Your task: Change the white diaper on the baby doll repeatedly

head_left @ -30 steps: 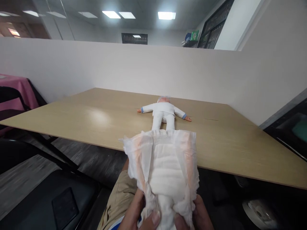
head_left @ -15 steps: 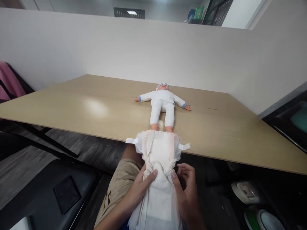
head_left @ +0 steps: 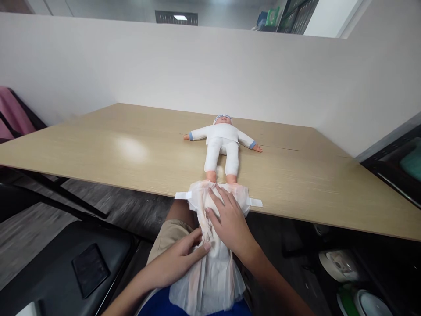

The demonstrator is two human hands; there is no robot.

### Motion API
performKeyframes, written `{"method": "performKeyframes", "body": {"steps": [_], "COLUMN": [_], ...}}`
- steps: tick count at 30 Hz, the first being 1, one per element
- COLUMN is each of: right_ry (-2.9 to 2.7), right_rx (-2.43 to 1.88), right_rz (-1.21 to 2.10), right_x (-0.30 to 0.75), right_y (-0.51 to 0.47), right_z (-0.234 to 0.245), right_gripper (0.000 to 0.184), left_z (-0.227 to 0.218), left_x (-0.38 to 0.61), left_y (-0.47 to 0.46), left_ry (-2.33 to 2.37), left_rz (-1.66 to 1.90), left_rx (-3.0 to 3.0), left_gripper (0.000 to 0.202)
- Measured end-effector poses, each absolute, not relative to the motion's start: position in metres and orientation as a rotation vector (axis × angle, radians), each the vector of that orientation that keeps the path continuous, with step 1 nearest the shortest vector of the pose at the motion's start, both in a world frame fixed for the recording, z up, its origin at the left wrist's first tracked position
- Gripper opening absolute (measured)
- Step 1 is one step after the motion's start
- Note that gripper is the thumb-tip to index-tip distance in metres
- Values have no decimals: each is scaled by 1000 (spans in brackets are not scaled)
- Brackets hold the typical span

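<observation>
An unfolded white diaper [head_left: 213, 272] stretches from my lap up to the table's front edge, its two side tabs spread out. My right hand [head_left: 228, 217] lies on the upper part of the diaper, palm down with fingers extended. At the diaper's left edge, my left hand [head_left: 189, 254] grips the ruffled side between thumb and fingers. Just beyond the diaper a baby doll [head_left: 223, 140] in white clothes with blue cuffs lies on its back, arms spread, legs toward me. The diaper's top end hides its feet.
The doll rests on a wide wooden table [head_left: 148, 149] set against a white partition [head_left: 197, 70]. To the left, a black chair [head_left: 55, 272] holds a dark flat phone-like object [head_left: 90, 270]. Below the table at right are white round items [head_left: 340, 265]. A dark-framed rack [head_left: 401, 162] stands at far right.
My right hand has left the diaper's right edge and moved up onto its top part, flattening out. My left hand stays at the left edge. The diaper's lower end has shifted and narrowed.
</observation>
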State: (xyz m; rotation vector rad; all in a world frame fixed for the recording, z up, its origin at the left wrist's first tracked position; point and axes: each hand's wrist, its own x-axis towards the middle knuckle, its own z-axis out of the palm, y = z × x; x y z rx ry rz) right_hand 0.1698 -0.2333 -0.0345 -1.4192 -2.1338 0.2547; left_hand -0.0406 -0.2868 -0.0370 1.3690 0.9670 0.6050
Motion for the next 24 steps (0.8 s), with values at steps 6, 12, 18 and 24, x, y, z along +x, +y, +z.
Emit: {"method": "performKeyframes", "body": {"steps": [6, 12, 18, 24], "right_ry": [-2138, -2137, -2109, -2121], "right_rx": [-1465, -1469, -1471, -1487], "right_rz": [179, 132, 113, 65], "right_x": [171, 171, 172, 172], "right_y": [-234, -234, -235, -236], "right_z": [-44, -44, -50, -53], "right_gripper": [59, 61, 61, 61], "left_z": [31, 49, 23, 17], "left_x": [-75, -53, -4, 36], "left_y": [-227, -98, -31, -17], "left_ry": [1023, 927, 370, -1], "left_rz": [398, 743, 178, 240], "left_rx": [1958, 2676, 3346, 3374], "left_gripper": [45, 41, 100, 53]}}
